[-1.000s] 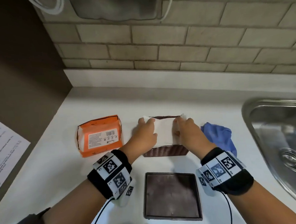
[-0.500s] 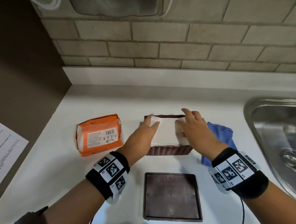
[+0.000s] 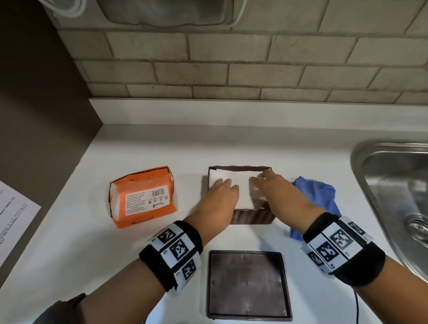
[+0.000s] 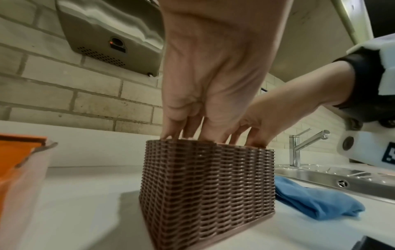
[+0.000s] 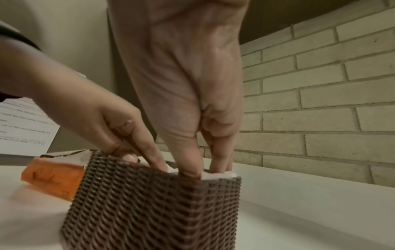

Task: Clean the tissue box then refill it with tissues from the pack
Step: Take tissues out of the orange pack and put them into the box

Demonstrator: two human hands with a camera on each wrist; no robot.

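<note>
Pressing white tissues (image 3: 239, 185) level with the tissue box (image 3: 252, 215) rim, left hand (image 3: 222, 199) and right hand (image 3: 280, 193) flat-fingered.

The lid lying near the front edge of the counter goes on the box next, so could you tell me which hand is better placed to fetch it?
Probably the right hand: the lid lies slightly nearer its wrist. Both hands press tissues into the box.

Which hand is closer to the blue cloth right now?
Right. The right hand presses the tissues at the box's right side, just beside the blue cloth; the left hand presses at the box's left side, farther away.
</note>
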